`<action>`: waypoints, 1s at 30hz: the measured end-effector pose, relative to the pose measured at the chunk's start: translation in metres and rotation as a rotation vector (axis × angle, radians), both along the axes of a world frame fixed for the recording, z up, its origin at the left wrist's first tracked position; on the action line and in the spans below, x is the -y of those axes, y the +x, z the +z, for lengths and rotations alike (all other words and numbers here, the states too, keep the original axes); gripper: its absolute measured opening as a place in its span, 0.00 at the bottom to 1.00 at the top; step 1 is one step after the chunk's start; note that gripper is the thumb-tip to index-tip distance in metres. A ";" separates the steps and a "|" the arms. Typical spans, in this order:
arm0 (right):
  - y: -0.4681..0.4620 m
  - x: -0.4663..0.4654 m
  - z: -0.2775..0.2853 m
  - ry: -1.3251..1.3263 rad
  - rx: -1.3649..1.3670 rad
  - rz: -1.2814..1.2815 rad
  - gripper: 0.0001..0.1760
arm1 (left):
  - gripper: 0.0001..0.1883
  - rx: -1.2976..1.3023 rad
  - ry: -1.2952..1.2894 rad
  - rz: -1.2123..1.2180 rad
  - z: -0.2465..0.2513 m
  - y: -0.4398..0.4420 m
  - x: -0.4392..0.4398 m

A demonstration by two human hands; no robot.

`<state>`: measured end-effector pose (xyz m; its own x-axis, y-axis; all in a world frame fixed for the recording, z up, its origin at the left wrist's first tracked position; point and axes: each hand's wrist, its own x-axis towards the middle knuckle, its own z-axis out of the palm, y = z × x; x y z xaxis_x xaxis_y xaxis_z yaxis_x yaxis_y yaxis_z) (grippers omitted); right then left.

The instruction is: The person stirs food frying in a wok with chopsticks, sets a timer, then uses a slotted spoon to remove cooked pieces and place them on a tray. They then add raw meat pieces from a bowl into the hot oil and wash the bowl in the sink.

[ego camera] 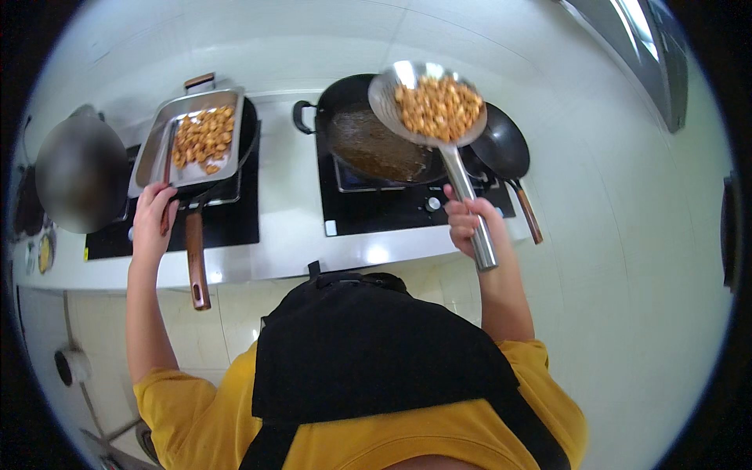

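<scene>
My right hand (474,220) grips the metal handle of a perforated skimmer (385,97), raised over the right part of a large black wok (346,88). Golden-brown fried pieces (440,108) fill the skimmer's bowl. Brownish oil (376,144) lies in the wok below. In my left hand (154,214) are reddish-brown chopsticks (167,161), their far ends inside a rectangular metal tray (151,150). More fried pieces (205,135) are spread over the tray's right side. My left fingertips are by the tray's near rim; I cannot tell whether they touch it.
Under the tray sits a pan with a wooden handle (197,261) jutting past the counter edge. A smaller dark pan (502,141) stands right of the wok. A black cooktop (376,217) bears the wok. A range hood (661,64) hangs upper right. A blurred patch hides the left end.
</scene>
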<state>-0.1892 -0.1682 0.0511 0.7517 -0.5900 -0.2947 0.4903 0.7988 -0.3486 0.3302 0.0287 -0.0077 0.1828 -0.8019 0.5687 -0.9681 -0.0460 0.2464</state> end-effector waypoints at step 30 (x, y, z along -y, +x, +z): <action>0.004 -0.003 -0.017 0.155 0.072 -0.032 0.21 | 0.12 0.004 0.015 -0.004 -0.002 0.011 -0.008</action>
<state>-0.1853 -0.1657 0.0342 0.7555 -0.5660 -0.3300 0.5360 0.8236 -0.1855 0.3411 0.0367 -0.0095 0.1775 -0.8108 0.5577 -0.9693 -0.0460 0.2416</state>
